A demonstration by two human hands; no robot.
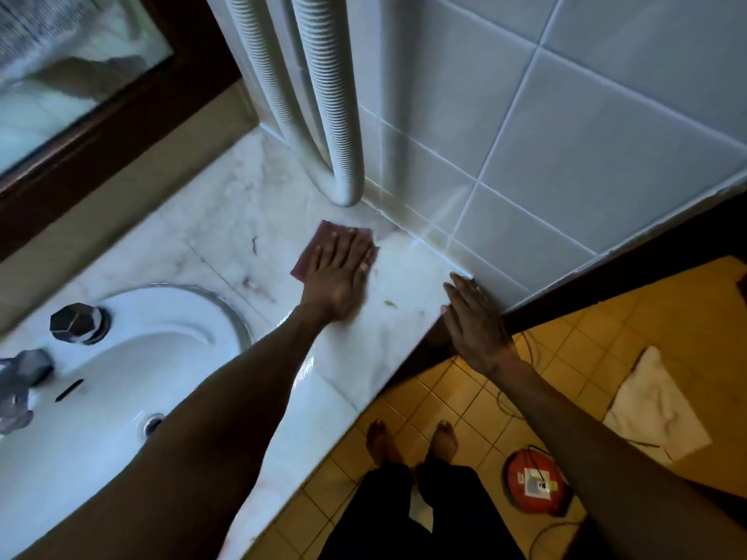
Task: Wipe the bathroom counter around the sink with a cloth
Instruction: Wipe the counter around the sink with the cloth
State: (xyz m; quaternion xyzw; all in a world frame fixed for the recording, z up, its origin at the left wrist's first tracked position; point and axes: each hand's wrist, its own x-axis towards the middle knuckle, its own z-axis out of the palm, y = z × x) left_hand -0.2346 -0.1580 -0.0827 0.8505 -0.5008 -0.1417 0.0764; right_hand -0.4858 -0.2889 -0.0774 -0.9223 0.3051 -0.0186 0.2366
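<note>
A dark red cloth (pixel 313 252) lies flat on the white marble counter (pixel 226 244), to the right of the sink (pixel 121 357). My left hand (pixel 341 276) presses down on the cloth with its fingers spread, covering most of it. My right hand (pixel 473 325) rests flat on the counter's front right corner, next to the tiled wall (pixel 566 155), and holds nothing. The sink is a white oval basin with a dark tap knob (pixel 79 323) and a metal faucet (pixel 20 381) at its left side.
Two ribbed white hoses (pixel 323 95) hang down onto the counter by the wall corner. A dark-framed mirror (pixel 81 74) stands behind the counter. Below lie yellow floor tiles, my bare feet (pixel 412 442), a red round device (pixel 533 485) with a cable, and a white towel (pixel 655 406).
</note>
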